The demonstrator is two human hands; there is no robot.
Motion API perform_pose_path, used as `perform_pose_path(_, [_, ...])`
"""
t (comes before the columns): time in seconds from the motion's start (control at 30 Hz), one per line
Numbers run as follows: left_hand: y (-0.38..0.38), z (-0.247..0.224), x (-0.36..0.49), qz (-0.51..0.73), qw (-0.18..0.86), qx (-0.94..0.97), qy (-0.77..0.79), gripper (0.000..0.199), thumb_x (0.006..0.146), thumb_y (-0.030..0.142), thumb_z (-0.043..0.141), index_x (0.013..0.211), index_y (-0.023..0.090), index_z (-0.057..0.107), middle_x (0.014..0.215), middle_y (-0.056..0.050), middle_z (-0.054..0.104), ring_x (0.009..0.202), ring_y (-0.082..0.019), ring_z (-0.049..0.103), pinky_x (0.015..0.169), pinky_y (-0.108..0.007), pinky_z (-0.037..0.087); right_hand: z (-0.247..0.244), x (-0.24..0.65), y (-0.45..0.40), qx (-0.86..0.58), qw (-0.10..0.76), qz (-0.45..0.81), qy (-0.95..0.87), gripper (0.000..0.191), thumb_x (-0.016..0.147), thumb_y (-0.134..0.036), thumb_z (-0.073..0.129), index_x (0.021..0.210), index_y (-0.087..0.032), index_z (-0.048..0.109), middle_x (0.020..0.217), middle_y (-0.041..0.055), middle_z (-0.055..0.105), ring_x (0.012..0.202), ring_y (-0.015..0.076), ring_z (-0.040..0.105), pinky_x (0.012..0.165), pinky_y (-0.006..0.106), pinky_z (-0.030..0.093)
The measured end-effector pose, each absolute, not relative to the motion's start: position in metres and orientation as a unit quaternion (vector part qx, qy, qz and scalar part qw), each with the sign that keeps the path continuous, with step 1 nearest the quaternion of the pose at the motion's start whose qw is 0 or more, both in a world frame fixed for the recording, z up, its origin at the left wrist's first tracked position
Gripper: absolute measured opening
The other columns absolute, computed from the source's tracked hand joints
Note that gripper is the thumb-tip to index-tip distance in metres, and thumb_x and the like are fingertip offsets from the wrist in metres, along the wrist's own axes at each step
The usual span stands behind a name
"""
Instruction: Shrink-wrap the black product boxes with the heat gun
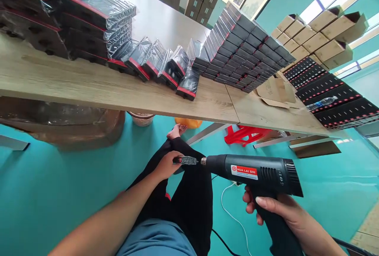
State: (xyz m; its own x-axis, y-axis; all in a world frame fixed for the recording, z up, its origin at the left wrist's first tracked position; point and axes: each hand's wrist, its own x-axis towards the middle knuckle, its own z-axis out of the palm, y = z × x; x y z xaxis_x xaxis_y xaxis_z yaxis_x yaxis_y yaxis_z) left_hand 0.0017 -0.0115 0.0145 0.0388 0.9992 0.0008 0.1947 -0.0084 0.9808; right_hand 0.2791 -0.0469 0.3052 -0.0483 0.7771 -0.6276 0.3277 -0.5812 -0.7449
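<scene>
Far left, wrapped boxes stacked on the table. Near centre, left hand pinches a small wrapped piece over the lap, touching the heat gun nozzle. Right hand clamped around the gun's grip. Black trays far right.

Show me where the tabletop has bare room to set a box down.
The widest bare strip of the wooden table runs along its near edge, in front of the stacked wrapped boxes. Another patch lies between the leaning row of wrapped boxes and the flattened cardboard. The far right, with the black trays and the black box stack, is crowded.
</scene>
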Motion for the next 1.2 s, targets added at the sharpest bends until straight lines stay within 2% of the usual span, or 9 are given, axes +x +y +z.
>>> perform_pose_path(0.13, [-0.013, 0.016, 0.001, 0.431, 0.447, 0.573, 0.535, 0.034, 0.073, 0.005, 0.063, 0.101, 0.021, 0.072, 0.106, -0.005, 0.072, 0.103, -0.023, 0.066, 0.096, -0.036, 0.048, 0.309, 0.276, -0.043, -0.665, 0.177, 0.591, -0.421, 0.043, 0.072, -0.047, 0.083, 0.101, -0.016, 0.076, 0.089, 0.0109, 0.074, 0.077, 0.0246, 0.066, 0.060, 0.035, 0.053])
perform_pose_path(0.4, [-0.013, 0.010, 0.003, 0.404, 0.436, 0.610, 0.524, 0.030, 0.073, 0.006, 0.064, 0.097, 0.021, 0.072, 0.102, -0.005, 0.074, 0.098, -0.023, 0.066, 0.095, -0.038, 0.047, 0.297, 0.278, -0.039, -0.666, 0.142, 0.591, -0.432, 0.044, 0.074, -0.048, 0.082, 0.102, -0.015, 0.075, 0.088, 0.0098, 0.073, 0.072, 0.0211, 0.064, 0.058, 0.032, 0.051])
perform_pose_path(0.7, [-0.012, 0.004, 0.004, 0.393, 0.407, 0.624, 0.539, 0.030, 0.071, 0.005, 0.065, 0.095, 0.022, 0.073, 0.102, -0.005, 0.076, 0.098, -0.026, 0.066, 0.096, -0.041, 0.045, 0.271, 0.251, -0.029, -0.626, 0.119, 0.629, -0.445, 0.043, 0.074, -0.048, 0.082, 0.099, -0.014, 0.077, 0.090, 0.0102, 0.073, 0.074, 0.0219, 0.065, 0.060, 0.033, 0.053])
perform_pose_path(1.0, [-0.009, 0.001, -0.004, 0.418, 0.456, 0.552, 0.559, 0.029, 0.071, 0.013, 0.065, 0.096, 0.021, 0.076, 0.104, -0.008, 0.074, 0.101, -0.028, 0.065, 0.092, -0.038, 0.048, 0.285, 0.269, -0.021, -0.666, 0.150, 0.588, -0.433, 0.045, 0.074, -0.048, 0.083, 0.102, -0.013, 0.075, 0.089, 0.0112, 0.074, 0.074, 0.0217, 0.064, 0.058, 0.032, 0.053])
perform_pose_path(1.2, [-0.009, 0.002, -0.004, 0.417, 0.458, 0.556, 0.554, 0.028, 0.074, 0.013, 0.064, 0.098, 0.021, 0.075, 0.105, -0.007, 0.074, 0.103, -0.028, 0.065, 0.093, -0.038, 0.047, 0.272, 0.270, -0.020, -0.668, 0.143, 0.593, -0.426, 0.048, 0.073, -0.047, 0.084, 0.105, -0.013, 0.075, 0.087, 0.0106, 0.074, 0.072, 0.0211, 0.065, 0.058, 0.032, 0.052])
